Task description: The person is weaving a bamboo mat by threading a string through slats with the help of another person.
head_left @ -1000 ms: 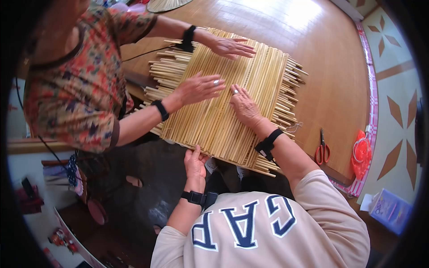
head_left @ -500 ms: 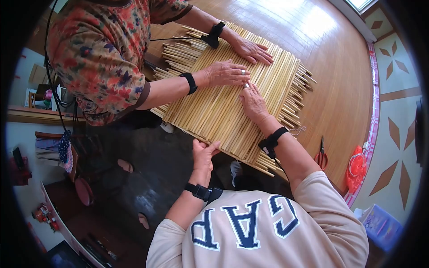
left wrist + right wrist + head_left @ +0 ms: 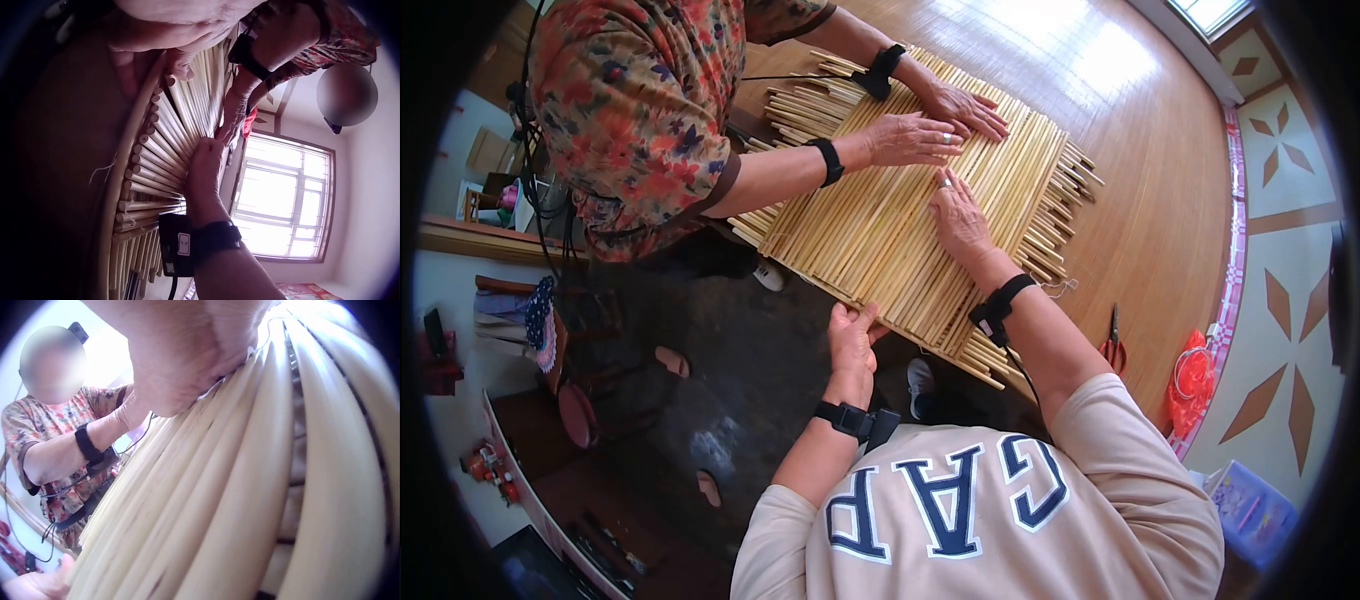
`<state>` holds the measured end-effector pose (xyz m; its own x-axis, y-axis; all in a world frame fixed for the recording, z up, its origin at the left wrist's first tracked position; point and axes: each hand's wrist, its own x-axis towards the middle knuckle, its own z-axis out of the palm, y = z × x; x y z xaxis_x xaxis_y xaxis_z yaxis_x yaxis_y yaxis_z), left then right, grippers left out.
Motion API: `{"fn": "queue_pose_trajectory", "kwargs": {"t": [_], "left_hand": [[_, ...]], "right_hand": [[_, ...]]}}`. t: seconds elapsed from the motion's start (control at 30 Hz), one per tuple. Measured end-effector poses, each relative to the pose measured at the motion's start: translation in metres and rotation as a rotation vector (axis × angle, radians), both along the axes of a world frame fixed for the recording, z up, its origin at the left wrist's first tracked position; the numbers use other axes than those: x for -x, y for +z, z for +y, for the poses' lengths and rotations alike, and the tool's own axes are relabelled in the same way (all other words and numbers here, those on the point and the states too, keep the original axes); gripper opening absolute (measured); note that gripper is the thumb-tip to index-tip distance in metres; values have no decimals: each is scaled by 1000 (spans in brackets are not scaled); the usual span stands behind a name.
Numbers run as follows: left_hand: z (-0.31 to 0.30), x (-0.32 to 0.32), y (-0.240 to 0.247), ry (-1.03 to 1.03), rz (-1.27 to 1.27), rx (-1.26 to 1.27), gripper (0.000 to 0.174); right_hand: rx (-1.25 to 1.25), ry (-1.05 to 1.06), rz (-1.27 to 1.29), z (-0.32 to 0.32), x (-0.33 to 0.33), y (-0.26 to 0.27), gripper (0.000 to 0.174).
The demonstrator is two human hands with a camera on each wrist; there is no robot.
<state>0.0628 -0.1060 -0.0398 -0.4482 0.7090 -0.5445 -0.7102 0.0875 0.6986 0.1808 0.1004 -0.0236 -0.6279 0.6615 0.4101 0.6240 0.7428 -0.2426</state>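
A layer of pale round sticks (image 3: 880, 240) lies side by side over a crosswise layer, whose ends jut out at both sides. My left hand (image 3: 852, 350) grips its near edge; in the left wrist view, the thumb (image 3: 181, 65) lies over the stick ends and the other fingers reach underneath. My right hand (image 3: 963, 225) rests flat on top, fingers pointing away from me. Just ahead of it, another person's two hands lie on the sticks, the nearer hand (image 3: 910, 140) reaching across toward my right fingertips. In the right wrist view, the sticks (image 3: 219, 519) run close beneath my palm.
The sticks lie on a wooden table (image 3: 1150, 200). Scissors (image 3: 1113, 345) and a red plastic bag (image 3: 1192, 380) are at its right. Past the table's corner stands a blue-tinted plastic box (image 3: 1250, 512). The person in a floral shirt (image 3: 640, 120) stands at the left; slippers (image 3: 672, 362) lie on the floor.
The other person's hands have moved right and come down onto the sticks. Half a second ago their nearer hand met my right fingertips; now a small gap shows. My left hand keeps its edge grip.
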Motion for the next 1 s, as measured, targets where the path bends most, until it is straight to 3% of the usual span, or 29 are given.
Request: {"fn": "queue_pose_trajectory", "kwargs": {"t": [0.3,0.37,0.5,0.63,0.7,0.77,0.83,1.0], "left_hand": [[4,-3,0,30,101,42,21],[4,-4,-1,32,114,41,20],[3,-2,2,31,73,16,22],[4,3,4,3,-15,20,26],[3,8,8,-10,-65,30,27],[4,12,9,-28,-114,33,29],[3,15,7,-115,-83,22,30],[4,16,6,-111,8,43,35]], "right_hand": [[13,40,94,-19,-11,22,11],[281,173,139,-50,-12,41,10],[556,392,103,-100,-4,55,13],[292,508,4,-115,-5,26,18],[281,497,-45,-121,-9,18,23],[246,488,-18,-122,-8,16,17],[258,491,-20,-122,-9,15,18],[237,498,-28,-121,-10,14,22]]}}
